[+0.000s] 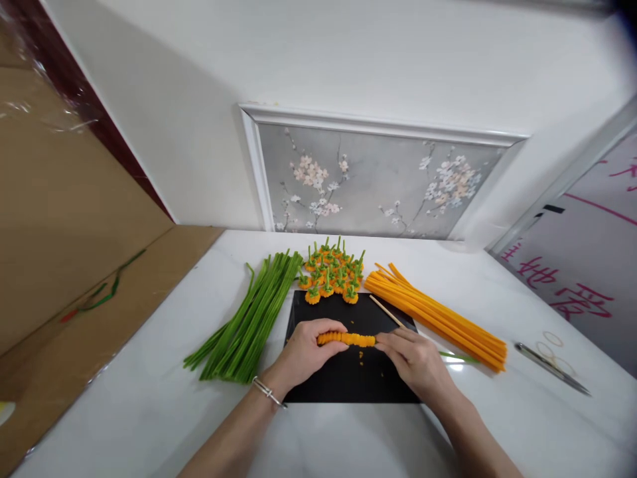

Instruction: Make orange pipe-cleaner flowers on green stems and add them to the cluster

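Observation:
An orange pipe cleaner coil (353,339), wound into tight ridges, stretches sideways between my hands above a black mat (348,382). My left hand (308,345) pinches its left end between thumb and fingers. At the other end, the fingers of my right hand (411,355) are closed on the coil's tip. Behind the mat stand several small orange pumpkins (332,272) with green stems and leaves. Tiny orange bits lie on the mat below the coil. A thin wooden stick (387,311) rests across the mat's upper right part.
Left of the mat lies a bundle of green pipe cleaners (251,318). To the right is a bundle of orange pipe cleaners (440,315). Scissors (552,369) and rubber bands (553,339) lie farther right. Cardboard (99,285) borders the table's left side.

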Demonstrator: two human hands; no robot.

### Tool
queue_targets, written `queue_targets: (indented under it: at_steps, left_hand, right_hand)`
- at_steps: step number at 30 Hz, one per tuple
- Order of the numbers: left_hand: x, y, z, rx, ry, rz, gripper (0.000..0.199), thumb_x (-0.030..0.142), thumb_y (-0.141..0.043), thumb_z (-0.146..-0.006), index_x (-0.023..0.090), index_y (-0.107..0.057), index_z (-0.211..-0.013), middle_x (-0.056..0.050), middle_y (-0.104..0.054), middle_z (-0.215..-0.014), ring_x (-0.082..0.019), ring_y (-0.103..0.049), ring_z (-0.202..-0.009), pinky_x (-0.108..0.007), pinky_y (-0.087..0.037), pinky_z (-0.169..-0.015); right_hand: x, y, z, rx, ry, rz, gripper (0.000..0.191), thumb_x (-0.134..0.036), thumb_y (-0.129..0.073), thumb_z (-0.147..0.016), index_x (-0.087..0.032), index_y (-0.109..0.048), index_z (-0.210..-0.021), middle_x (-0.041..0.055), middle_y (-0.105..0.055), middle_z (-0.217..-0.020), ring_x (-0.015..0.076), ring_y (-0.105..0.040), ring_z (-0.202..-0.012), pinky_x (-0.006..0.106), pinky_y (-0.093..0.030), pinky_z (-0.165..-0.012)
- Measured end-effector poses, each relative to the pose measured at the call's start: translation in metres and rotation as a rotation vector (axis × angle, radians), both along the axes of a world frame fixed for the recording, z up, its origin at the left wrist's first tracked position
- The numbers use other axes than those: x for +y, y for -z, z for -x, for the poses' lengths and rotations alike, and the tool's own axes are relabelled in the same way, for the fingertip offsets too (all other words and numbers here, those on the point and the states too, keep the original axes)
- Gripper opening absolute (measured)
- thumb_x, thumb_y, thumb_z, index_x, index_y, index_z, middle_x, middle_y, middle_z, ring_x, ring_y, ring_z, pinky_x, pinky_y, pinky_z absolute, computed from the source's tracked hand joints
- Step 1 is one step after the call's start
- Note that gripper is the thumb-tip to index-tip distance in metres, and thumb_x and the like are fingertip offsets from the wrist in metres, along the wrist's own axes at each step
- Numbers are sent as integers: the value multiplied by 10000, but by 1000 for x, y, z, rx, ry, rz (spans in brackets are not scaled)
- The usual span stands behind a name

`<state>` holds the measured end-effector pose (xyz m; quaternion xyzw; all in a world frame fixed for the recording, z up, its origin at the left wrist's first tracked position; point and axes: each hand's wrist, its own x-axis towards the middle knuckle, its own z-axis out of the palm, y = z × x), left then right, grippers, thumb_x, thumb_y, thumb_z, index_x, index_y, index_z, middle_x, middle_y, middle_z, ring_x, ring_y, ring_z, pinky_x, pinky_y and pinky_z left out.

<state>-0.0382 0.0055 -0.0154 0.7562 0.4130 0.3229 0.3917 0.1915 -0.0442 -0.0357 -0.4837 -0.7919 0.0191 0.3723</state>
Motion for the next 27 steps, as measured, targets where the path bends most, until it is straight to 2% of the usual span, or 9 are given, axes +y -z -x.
queue_targets:
  at_steps: [7,14,18,21,25,27]
  left_hand:
    - [-1,1,-1,-46,10,47,127,203,-676,-765,195,-735,-876,-8,-739,-896,-159,-661,-826,-237,-498,-783]
    - [-3,2,-4,-18,56,38,146,176,-656,-775,199,-741,-891,-7,-746,-900,-157,-665,-815,-238,-499,-774]
    - [-2,3,-3,-15,53,24,149,187,-656,-776,202,-742,-897,-10,-748,-901,-162,-670,-820,-243,-506,-778]
    - [0,3,0,-21,33,15,151,197,-654,-781,199,-742,-903,-18,-750,-916,-168,-673,-834,-250,-513,-799]
    - [1,2,1,-24,-7,15,152,205,-659,-780,196,-742,-906,-22,-750,-929,-168,-676,-839,-248,-518,-805]
    - [0,2,1,-20,-3,0,148,190,-655,-778,193,-743,-897,-21,-750,-924,-166,-675,-835,-247,-519,-805]
  right_hand:
    - [0,1,-2,-17,44,10,277,-304,-462,-971,-205,-714,-910,44,-696,-768,153,-665,-653,240,-516,-587]
    - [1,9,7,-20,13,-46,282,-319,-466,-971,-169,-700,-927,58,-720,-739,161,-677,-617,258,-537,-592]
    - [0,8,6,1,46,44,205,-324,-513,-935,-197,-640,-1036,24,-739,-767,166,-698,-650,269,-558,-616]
    - [0,5,-2,-3,42,86,243,-299,-547,-902,-210,-604,-1120,18,-745,-829,180,-709,-741,300,-574,-683]
    - [0,2,-14,-10,3,68,168,-261,-514,-928,-214,-667,-979,39,-731,-845,181,-691,-724,303,-564,-665]
    - [1,1,-15,5,-18,42,200,-240,-492,-943,-208,-683,-895,51,-717,-837,175,-680,-717,292,-557,-661]
